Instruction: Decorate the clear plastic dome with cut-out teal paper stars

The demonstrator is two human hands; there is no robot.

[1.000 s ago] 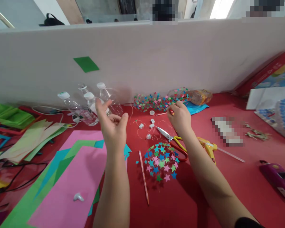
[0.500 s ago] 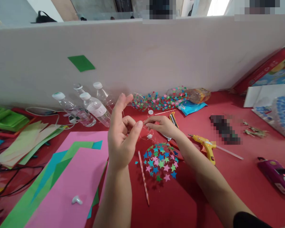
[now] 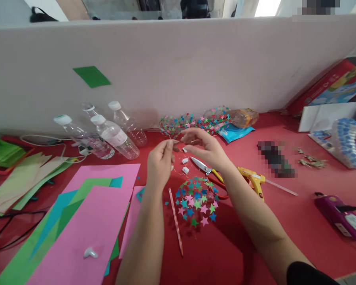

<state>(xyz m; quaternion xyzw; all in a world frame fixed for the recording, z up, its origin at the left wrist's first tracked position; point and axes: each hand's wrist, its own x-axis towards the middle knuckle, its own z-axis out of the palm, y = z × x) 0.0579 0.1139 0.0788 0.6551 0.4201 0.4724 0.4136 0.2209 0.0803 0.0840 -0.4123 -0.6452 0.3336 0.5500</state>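
Observation:
My left hand (image 3: 160,163) is raised over the middle of the table, thumb pressed against the bent index finger on a thin wire (image 3: 178,156) that is barely visible. My right hand (image 3: 207,147) hovers just right of it, fingers curved and thumb apart, fingertips close to the left ones. Beneath the hands lie small white boxes (image 3: 185,170) with fine wire around them. A clear rounded piece covered in coloured stars (image 3: 197,202) sits nearer to me. Scissors (image 3: 206,169) with yellow and red handles lie partly under my right forearm.
A patterned pencil (image 3: 176,223) lies between my forearms. Coloured paper sheets (image 3: 86,233) and clear bottles (image 3: 118,136) are on the left. Star-covered bottles (image 3: 195,120) lie along the white partition (image 3: 178,67). To the right are a yellow glue gun (image 3: 255,180) and a purple device (image 3: 341,217).
My left hand has turned and closed from a spread pose, coming down to pinch near the right fingertips. The right hand has risen slightly, uncovering more small white boxes and the scissor blades.

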